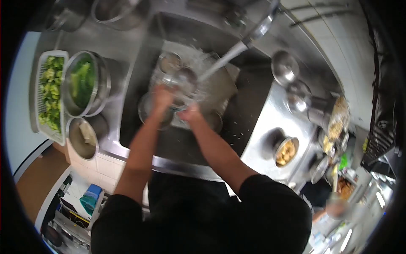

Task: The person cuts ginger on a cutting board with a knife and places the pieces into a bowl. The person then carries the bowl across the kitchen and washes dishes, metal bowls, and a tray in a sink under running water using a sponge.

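Note:
Both hands are over a steel sink point(253, 95), among splashing water and round metal bowls. My left hand point(164, 96) is at the lower left edge of a shiny round bowl point(186, 80), its fingers blurred. Close to the right, my right hand point(190, 113) is at the near side of the same spot, with its fingers bent. Water pours from the faucet point(256, 31) beside the bowl. Another small bowl point(170, 62) lies just beyond my left hand. Motion and splashes hide what the fingertips touch.
Left of the sink stand a white basket of chopped greens point(51, 93), a pot of green vegetables point(82, 84) and a bowl with pale pieces point(83, 137). On the right are metal bowls point(285, 67) and a bowl of yellow food point(286, 152). Another person's hand point(336, 208) shows at lower right.

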{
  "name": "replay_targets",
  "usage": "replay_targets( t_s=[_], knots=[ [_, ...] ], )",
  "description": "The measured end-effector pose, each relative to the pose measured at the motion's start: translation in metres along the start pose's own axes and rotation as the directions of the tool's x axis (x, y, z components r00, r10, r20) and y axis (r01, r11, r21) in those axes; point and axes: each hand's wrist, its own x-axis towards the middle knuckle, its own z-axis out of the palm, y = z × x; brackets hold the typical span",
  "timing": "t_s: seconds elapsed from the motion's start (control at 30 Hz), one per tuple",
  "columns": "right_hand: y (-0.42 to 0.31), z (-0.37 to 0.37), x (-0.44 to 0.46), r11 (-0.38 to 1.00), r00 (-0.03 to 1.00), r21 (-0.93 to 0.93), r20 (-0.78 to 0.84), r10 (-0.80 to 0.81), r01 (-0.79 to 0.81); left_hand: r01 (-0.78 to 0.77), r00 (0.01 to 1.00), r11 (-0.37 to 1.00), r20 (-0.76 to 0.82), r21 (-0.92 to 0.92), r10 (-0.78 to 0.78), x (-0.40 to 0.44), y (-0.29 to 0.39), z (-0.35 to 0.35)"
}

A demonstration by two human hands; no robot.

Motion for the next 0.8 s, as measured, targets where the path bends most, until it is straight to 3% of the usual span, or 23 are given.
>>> replay_targets(
  t_s=[0.03, 0.07, 0.1, 0.13, 0.2, 0.23, 0.27, 0.3, 0.33, 0.37, 0.4, 0.43, 0.47, 0.53, 0.6, 0.63, 0.67, 0.7, 0.73, 0.77, 0.8],
  knots=[
    [0.025, -0.002, -0.021, 0.989, 0.968, -0.093, 0.211, 0.133, -0.116, 0.179, 0.983, 0.908, 0.034, -0.379, -0.179, -0.008, -0.014, -0.020],
    [0.031, -0.005, -0.041, 0.969, 0.951, -0.192, 0.237, 0.200, -0.156, -0.101, 0.964, 0.985, -0.229, 0.141, 0.132, 0.008, -0.052, -0.027],
    [0.042, -0.010, -0.059, 0.937, 0.925, -0.287, 0.260, 0.277, -0.200, -0.085, 0.973, 0.979, -0.197, 0.183, 0.121, 0.006, -0.070, -0.035],
    [0.045, -0.019, -0.080, 0.923, 0.960, -0.343, 0.153, 0.237, -0.173, -0.069, 0.980, 0.971, -0.167, 0.227, 0.109, -0.001, -0.080, -0.040],
    [0.025, -0.047, -0.115, 0.833, 0.989, -0.534, -0.073, 0.127, -0.146, -0.049, 0.985, 0.904, 0.170, 0.424, -0.026, -0.015, -0.063, -0.039],
    [0.010, -0.068, -0.128, 0.739, 0.982, -0.655, -0.184, 0.050, -0.160, -0.212, 0.977, 0.644, 0.136, 0.735, 0.167, -0.053, -0.030, -0.030],
    [-0.006, -0.085, -0.144, 0.722, 0.977, -0.682, -0.210, -0.039, -0.118, -0.311, 0.901, 0.481, 0.094, 0.820, 0.424, -0.061, -0.024, -0.001],
    [-0.021, -0.096, -0.158, 0.699, 0.964, -0.711, -0.231, -0.130, -0.076, -0.349, 0.937, 0.748, 0.179, 0.565, 0.302, -0.039, -0.016, 0.042],
    [-0.034, -0.098, -0.172, 0.659, 0.947, -0.750, -0.248, -0.204, -0.055, -0.620, 0.751, 0.522, 0.250, 0.587, 0.611, -0.042, 0.001, 0.078],
    [-0.045, -0.090, -0.186, 0.612, 0.926, -0.790, -0.257, -0.275, -0.038, -0.715, 0.699, 0.605, 0.386, 0.351, 0.602, -0.040, 0.014, 0.124],
    [-0.051, -0.083, -0.202, 0.605, 0.926, -0.795, -0.261, -0.274, -0.045, -0.940, 0.302, 0.201, 0.395, 0.276, 0.868, -0.024, 0.007, 0.175],
    [-0.054, -0.073, -0.216, 0.648, 0.938, -0.760, -0.189, -0.291, 0.049, -0.932, 0.210, 0.092, 0.316, 0.350, 0.925, -0.016, -0.002, 0.233],
    [-0.059, -0.063, -0.226, 0.684, 0.944, -0.716, -0.108, -0.311, 0.144, -0.889, 0.211, 0.070, 0.271, 0.452, 0.939, -0.011, -0.006, 0.281],
    [-0.069, -0.057, -0.246, 0.738, 0.957, -0.658, -0.088, -0.277, 0.153, -0.818, 0.207, 0.049, 0.214, 0.573, 0.955, 0.000, 0.008, 0.303],
    [-0.071, -0.052, -0.271, 0.799, 0.968, -0.585, -0.088, -0.234, 0.140, -0.902, 0.339, 0.070, 0.597, 0.427, 0.727, -0.011, 0.023, 0.282],
    [-0.070, -0.047, -0.281, 0.841, 0.972, -0.509, -0.035, -0.234, 0.184, -0.939, 0.173, -0.069, 0.635, 0.338, 0.753, -0.023, 0.037, 0.234],
    [-0.069, -0.044, -0.286, 0.879, 0.970, -0.418, 0.024, -0.243, 0.231, -0.932, 0.182, -0.077, 0.641, 0.354, 0.745, -0.027, 0.044, 0.204],
    [-0.071, -0.048, -0.287, 0.893, 0.973, -0.392, 0.022, -0.230, 0.220, -0.825, 0.268, 0.002, 0.387, 0.566, 0.882, -0.028, 0.050, 0.181],
    [-0.072, -0.043, -0.284, 0.894, 0.971, -0.382, 0.048, -0.233, 0.233, -0.683, 0.273, 0.125, 0.093, 0.719, 0.957, -0.029, 0.061, 0.156],
    [-0.072, -0.036, -0.278, 0.908, 0.965, -0.331, 0.029, -0.261, 0.256, -0.637, 0.730, 0.719, -0.081, 0.279, 0.678, -0.023, 0.082, 0.113],
    [-0.074, -0.026, -0.269, 0.919, 0.957, -0.277, 0.014, -0.289, 0.282, -0.181, 0.979, 0.951, 0.047, -0.250, 0.198, -0.009, 0.099, 0.074]
  ],
)
